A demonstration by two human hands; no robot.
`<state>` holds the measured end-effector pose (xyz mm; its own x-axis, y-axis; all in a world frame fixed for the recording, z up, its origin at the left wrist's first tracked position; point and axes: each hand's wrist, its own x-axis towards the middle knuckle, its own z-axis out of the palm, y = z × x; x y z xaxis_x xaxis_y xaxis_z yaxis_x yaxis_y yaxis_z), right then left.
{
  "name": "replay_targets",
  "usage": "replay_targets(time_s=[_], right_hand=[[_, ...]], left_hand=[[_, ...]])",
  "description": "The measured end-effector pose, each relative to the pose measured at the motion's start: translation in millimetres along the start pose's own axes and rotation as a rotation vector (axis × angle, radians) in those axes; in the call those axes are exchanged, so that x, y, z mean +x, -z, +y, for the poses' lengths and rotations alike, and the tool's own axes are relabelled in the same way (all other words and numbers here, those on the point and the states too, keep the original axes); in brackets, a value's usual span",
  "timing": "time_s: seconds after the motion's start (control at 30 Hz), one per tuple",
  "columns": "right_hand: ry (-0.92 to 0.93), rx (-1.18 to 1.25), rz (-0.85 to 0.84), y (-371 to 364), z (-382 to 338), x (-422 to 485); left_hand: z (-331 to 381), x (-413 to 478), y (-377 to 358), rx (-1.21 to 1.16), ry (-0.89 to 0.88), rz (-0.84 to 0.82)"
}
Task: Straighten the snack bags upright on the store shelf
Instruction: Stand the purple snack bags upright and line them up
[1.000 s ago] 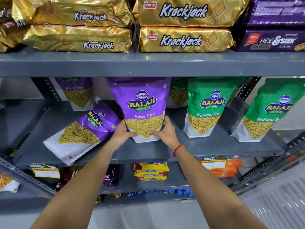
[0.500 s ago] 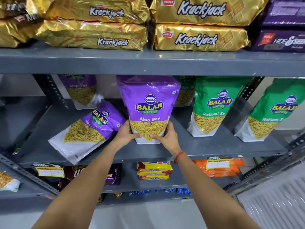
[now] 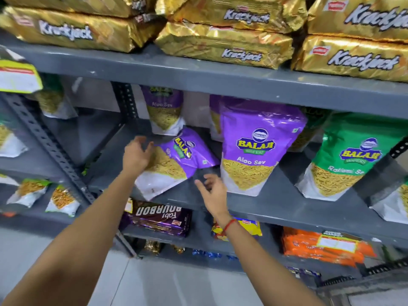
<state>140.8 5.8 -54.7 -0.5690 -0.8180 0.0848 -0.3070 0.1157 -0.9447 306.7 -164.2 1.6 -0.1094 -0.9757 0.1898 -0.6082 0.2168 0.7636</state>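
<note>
On shelf [image 3: 265,208], fallen purple bag [image 3: 176,162] lies tilted, top pointing upper-right.

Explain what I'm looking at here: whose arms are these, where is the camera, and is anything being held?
No machine here: these are a person's bare arms, filmed by a camera worn on the head, looking down at a grey store shelf. The left hand reaches onto a purple Aloo Sev bag lying tipped over. The right hand, with a red thread at the wrist, hovers open beside it. Neither hand grips anything. Right of them another purple bag stands upright, then a green bag. Gold Krackjack packs lie on the shelf above.
</note>
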Motion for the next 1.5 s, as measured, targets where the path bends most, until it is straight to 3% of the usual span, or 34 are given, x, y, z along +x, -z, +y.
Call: replay_targets(time_s=[0.1, 0.23, 0.37, 0.5, 0.63, 0.8, 1.3, 1.5], right_hand=[[-0.202, 0.007, -0.15, -36.7, -14.9, 11.1], [-0.493, 0.251, -0.209, -66.2, -34.1, 20.9], [-0.536, 0.329, -0.243, -87.1, -42.2, 22.5], [-0.508, 0.341, -0.314, -86.6, -42.6, 21.1], [-0.414, 0.347, -0.389, -77.4, -41.2, 22.7], [-0.289, 0.319, -0.365, -64.4, -52.0, 22.8], [-0.104, 0.285, -0.395, -48.5, -53.3, 18.7], [0.049, -0.005, -0.308, -59.8, -66.0, 32.8]], left_hand=[[-26.3, 3.8, 11.8, 0.155, 0.13, -0.134], [-43.5, 2.8, 16.2, 0.232, 0.219, -0.374], [-48.6, -5.4, 21.1, 0.114, 0.331, -0.453], [-51.1, -23.5, 39.1, -0.093, 0.442, -0.584], [-61.5, -37.4, 42.9, -0.352, 0.401, -0.588], [-64.4, -46.5, 44.1, -0.556, 0.318, -0.572], [-51.3, -55.7, 45.5, -0.603, 0.182, -0.455], [-47.2, -37.8, 46.0, -0.549, 0.112, -0.403]])
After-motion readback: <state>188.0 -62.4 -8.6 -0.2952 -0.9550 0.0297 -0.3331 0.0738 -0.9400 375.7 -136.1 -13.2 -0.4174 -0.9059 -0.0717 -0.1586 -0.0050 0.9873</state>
